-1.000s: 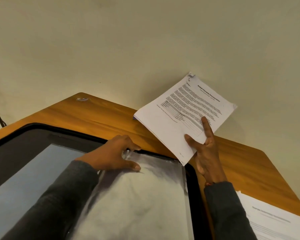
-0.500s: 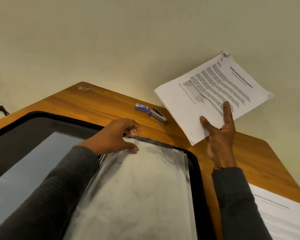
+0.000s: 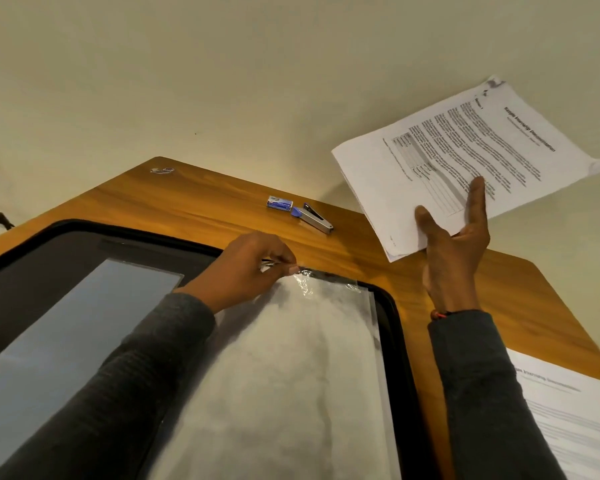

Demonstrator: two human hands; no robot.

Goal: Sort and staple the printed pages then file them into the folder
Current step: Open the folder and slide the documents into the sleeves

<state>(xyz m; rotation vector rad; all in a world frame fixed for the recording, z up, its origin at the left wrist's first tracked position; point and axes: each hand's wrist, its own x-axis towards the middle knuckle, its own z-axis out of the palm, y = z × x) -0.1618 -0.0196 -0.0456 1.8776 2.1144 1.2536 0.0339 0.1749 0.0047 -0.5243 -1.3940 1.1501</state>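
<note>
An open black folder (image 3: 394,327) lies across the wooden table, with clear plastic sleeves (image 3: 291,368) on its right half. My left hand (image 3: 246,268) pinches the top edge of the uppermost sleeve near the folder's upper rim. My right hand (image 3: 452,244) holds a stapled set of printed pages (image 3: 465,161) up in the air, above and to the right of the folder, thumb on the front of the sheets. A small silver and blue stapler (image 3: 314,218) rests on the table beyond the folder.
A small blue box of staples (image 3: 279,202) lies just left of the stapler. More printed pages (image 3: 575,417) sit on the table at the lower right. A sticker (image 3: 161,170) marks the table's far corner. A plain wall stands behind.
My right hand has carried the stapled pages up and to the right, uncovering the stapler and staple box. My left hand has shifted from lying on the sleeve to pinching its top edge.
</note>
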